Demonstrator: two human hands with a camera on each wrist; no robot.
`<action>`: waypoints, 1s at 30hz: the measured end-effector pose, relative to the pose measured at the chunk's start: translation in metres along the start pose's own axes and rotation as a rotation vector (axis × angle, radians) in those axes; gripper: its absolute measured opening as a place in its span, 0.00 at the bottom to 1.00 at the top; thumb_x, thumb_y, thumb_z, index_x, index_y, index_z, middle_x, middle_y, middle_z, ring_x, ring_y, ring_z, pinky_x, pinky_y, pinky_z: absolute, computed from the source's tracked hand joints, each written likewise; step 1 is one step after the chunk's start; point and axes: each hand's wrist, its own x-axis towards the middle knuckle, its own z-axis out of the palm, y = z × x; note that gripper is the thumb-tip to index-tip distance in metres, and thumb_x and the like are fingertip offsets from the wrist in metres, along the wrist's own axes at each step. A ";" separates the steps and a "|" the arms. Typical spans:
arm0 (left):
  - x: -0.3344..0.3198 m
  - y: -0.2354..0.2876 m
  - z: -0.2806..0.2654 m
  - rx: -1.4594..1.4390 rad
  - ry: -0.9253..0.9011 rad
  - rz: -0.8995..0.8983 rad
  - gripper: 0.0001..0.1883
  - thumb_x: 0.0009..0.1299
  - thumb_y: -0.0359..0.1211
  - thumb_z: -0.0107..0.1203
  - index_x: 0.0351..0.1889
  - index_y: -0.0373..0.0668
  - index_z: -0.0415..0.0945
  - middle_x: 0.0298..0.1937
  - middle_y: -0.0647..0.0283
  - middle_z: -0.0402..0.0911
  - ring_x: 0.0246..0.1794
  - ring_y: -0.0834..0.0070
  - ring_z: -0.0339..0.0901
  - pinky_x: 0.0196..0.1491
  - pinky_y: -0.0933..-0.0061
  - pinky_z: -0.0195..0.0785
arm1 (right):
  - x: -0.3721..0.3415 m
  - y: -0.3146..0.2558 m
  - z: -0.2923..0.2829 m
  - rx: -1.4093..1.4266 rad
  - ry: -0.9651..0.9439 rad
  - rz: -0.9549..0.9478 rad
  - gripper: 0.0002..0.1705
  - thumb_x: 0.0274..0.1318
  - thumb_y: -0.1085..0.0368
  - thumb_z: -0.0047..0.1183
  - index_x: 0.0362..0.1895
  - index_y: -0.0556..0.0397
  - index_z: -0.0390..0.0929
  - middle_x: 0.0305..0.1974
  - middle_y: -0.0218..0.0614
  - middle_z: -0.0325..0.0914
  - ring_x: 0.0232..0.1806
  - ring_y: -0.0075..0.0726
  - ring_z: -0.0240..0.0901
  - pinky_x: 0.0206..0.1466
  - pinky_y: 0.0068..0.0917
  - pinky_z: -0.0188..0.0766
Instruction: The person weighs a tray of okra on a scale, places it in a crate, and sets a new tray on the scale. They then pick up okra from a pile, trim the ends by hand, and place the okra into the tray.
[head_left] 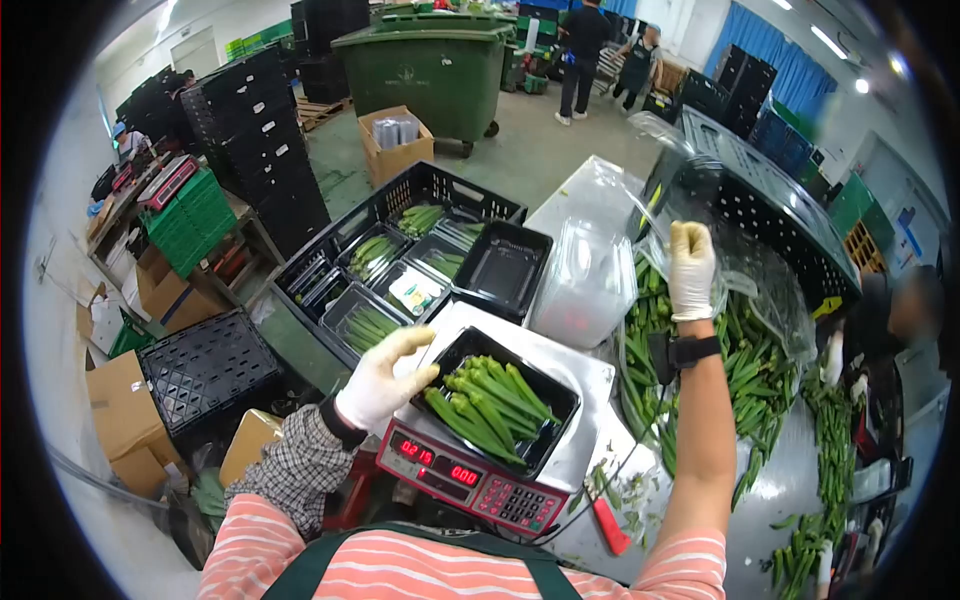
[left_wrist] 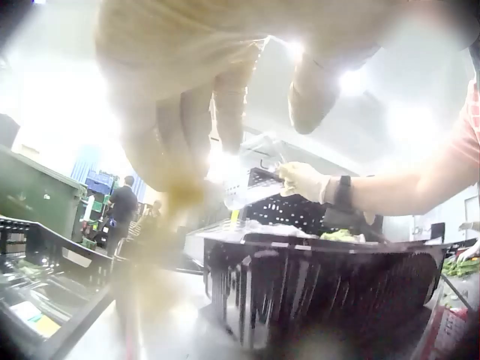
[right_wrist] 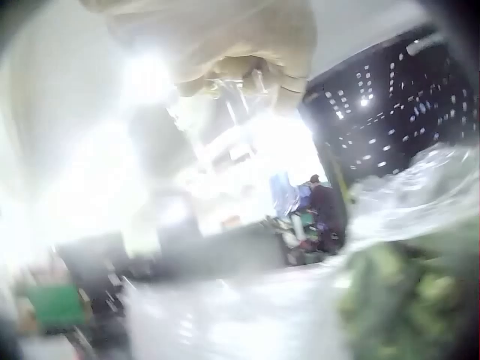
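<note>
A black plastic tray [head_left: 565, 395] of green okra [head_left: 490, 405] sits on the metal platform of a red digital scale [head_left: 470, 478], whose display shows 0.215. My gloved left hand [head_left: 380, 380] is at the tray's left end, thumb near the rim and fingers spread; in the left wrist view it hangs above the tray's side. Raised over the okra heap [head_left: 745, 375] at the right, my gloved right hand [head_left: 692, 270] has its fingers curled on a clear plastic lid [left_wrist: 236, 191]. In the right wrist view the lid is washed out by glare.
A stack of clear lids [head_left: 585, 285] and an empty black tray [head_left: 503, 265] stand behind the scale. A black crate [head_left: 300, 270] at the left holds packed okra trays. A red-handled knife [head_left: 608, 527] lies right of the scale. A dark perforated crate [head_left: 780, 225] is behind the okra heap.
</note>
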 end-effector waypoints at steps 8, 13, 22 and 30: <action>0.018 0.020 -0.014 -0.658 -0.173 -0.057 0.32 0.65 0.35 0.54 0.65 0.38 0.51 0.46 0.55 0.73 0.33 0.75 0.77 0.32 0.83 0.69 | -0.164 -0.119 0.029 0.956 -0.407 0.628 0.16 0.57 0.51 0.49 0.34 0.51 0.68 0.22 0.26 0.64 0.30 0.28 0.68 0.35 0.34 0.74; 0.001 0.005 -0.033 -0.450 -0.350 -0.290 0.27 0.64 0.28 0.53 0.60 0.31 0.57 0.28 0.63 0.76 0.21 0.84 0.73 0.21 0.88 0.62 | -0.241 -0.133 0.044 0.235 -0.010 0.637 0.35 0.57 0.66 0.50 0.64 0.62 0.48 0.27 0.31 0.67 0.22 0.19 0.64 0.26 0.16 0.67; -0.018 -0.040 -0.020 0.130 -0.332 -0.111 0.24 0.59 0.37 0.59 0.49 0.29 0.70 0.17 0.69 0.69 0.19 0.86 0.65 0.24 0.82 0.61 | -0.303 -0.107 0.075 -0.759 0.153 0.316 0.28 0.54 0.63 0.49 0.58 0.61 0.60 0.43 0.49 0.68 0.38 0.45 0.70 0.42 0.34 0.69; -0.022 -0.055 -0.015 0.096 -0.354 -0.131 0.29 0.60 0.42 0.57 0.53 0.32 0.66 0.18 0.68 0.70 0.19 0.79 0.69 0.23 0.76 0.62 | -0.302 -0.119 0.088 -1.057 0.100 0.338 0.22 0.55 0.62 0.44 0.52 0.62 0.66 0.45 0.52 0.69 0.43 0.55 0.69 0.43 0.40 0.69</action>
